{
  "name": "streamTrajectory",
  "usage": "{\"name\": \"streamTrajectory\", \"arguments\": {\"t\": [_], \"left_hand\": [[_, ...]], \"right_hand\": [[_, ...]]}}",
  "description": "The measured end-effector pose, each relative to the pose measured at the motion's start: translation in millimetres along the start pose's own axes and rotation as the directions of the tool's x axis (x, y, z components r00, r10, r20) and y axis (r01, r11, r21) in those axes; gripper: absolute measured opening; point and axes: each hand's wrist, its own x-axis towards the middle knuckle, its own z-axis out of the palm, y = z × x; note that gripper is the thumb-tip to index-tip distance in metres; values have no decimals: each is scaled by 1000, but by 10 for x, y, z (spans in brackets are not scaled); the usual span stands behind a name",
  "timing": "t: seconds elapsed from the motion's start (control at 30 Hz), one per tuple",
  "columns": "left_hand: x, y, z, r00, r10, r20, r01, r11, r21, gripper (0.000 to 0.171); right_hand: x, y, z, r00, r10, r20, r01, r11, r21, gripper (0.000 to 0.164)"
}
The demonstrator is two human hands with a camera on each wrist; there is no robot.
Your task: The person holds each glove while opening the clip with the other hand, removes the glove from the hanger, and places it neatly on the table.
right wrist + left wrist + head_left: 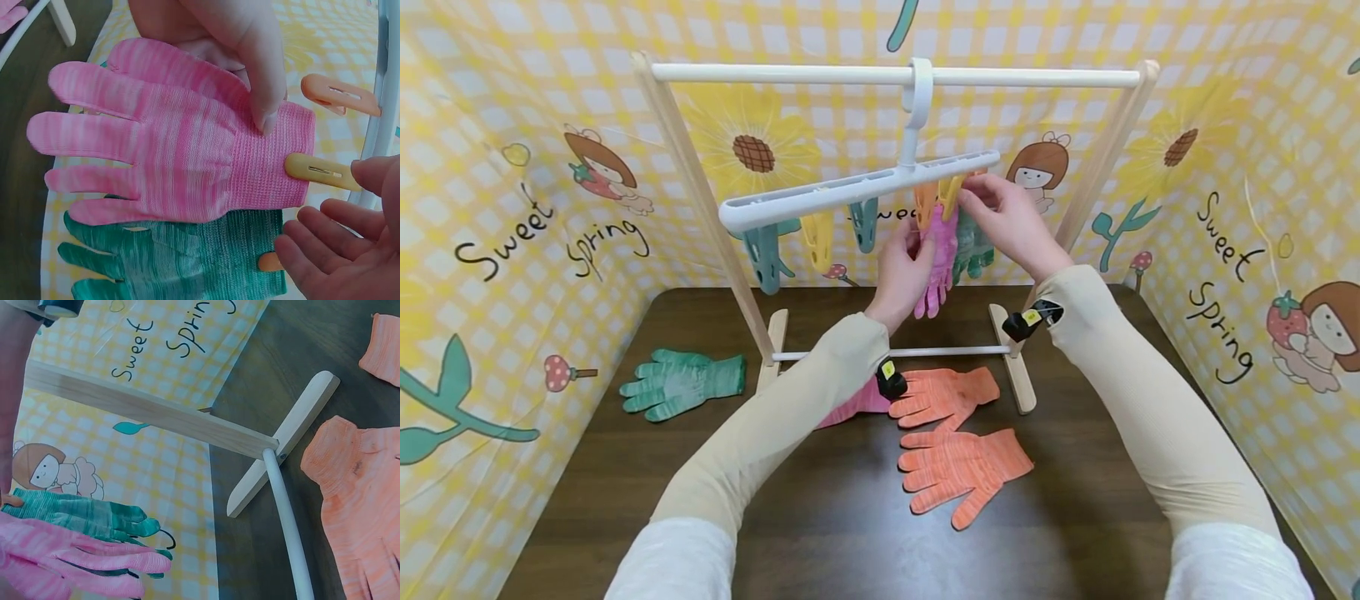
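In the head view, a white clip hanger [820, 200] hangs tilted from the rack's top bar. My left hand [901, 271] pinches a pink glove [181, 137] near its cuff, thumb in front. A yellow clothespin [319, 172] of the hanger is clamped on that cuff. Beside the clothespin is my right hand [350, 237], its thumb at the handle end and its fingers loosely bent, apart from the clip. Behind the pink glove, a green glove [175, 256] hangs from an orange clothespin [270, 262]. Another orange clothespin [334, 94] hangs beside the pink cuff.
On the table [820, 533] lie two orange gloves [943, 396], a green glove [681, 383] at left, and a pink glove [857, 404] partly under my left arm. Wooden rack posts [700, 192] stand either side. Teal [763, 254] and yellow clothespins [817, 240] hang at left.
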Motion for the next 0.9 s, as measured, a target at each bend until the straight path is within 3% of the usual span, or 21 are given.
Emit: {"name": "streamTrajectory", "arguments": {"t": [0.2, 0.47, 0.67, 0.9], "left_hand": [[-30, -9, 6, 1000, -5, 2, 5, 999, -51, 29], [-59, -59, 15, 999, 41, 0, -41, 998, -47, 23], [-95, -51, 19, 999, 37, 8, -37, 999, -35, 24], [-116, -32, 23, 999, 46, 13, -46, 998, -37, 24]], "right_hand": [[32, 27, 50, 998, 58, 22, -61, 982, 179, 44], [44, 99, 100, 993, 105, 53, -118, 901, 417, 41], [40, 129, 139, 990, 121, 74, -142, 808, 571, 40], [36, 155, 188, 990, 141, 23, -118, 719, 685, 22]]}}
